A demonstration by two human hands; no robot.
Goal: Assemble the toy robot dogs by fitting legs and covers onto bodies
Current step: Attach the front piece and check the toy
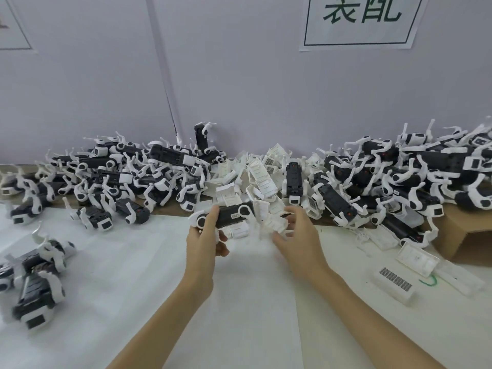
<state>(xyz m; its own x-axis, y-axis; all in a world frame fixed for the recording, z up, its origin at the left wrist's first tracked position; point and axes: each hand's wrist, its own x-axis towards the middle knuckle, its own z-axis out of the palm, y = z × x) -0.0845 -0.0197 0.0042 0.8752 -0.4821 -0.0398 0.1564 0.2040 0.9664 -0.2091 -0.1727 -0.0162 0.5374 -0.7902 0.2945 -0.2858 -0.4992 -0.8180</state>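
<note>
My left hand (205, 235) grips a black toy dog body (229, 215) with white legs, held sideways just above the white table sheet (149, 275). My right hand (295, 233) is at the body's right end, fingers curled round a white cover (271, 219); the cover is blurred. Directly behind lies a heap of white covers (255, 177). Large piles of black-and-white dogs spread along the wall, one pile at the left (119, 174) and another at the right (399, 177).
Several dogs (37, 278) lie at the near left on the sheet. Loose white covers (415, 259) and a barcode-labelled piece (394, 280) lie at the right, next to a cardboard box (466, 235). A wall with a paper sign (362, 20) closes the back.
</note>
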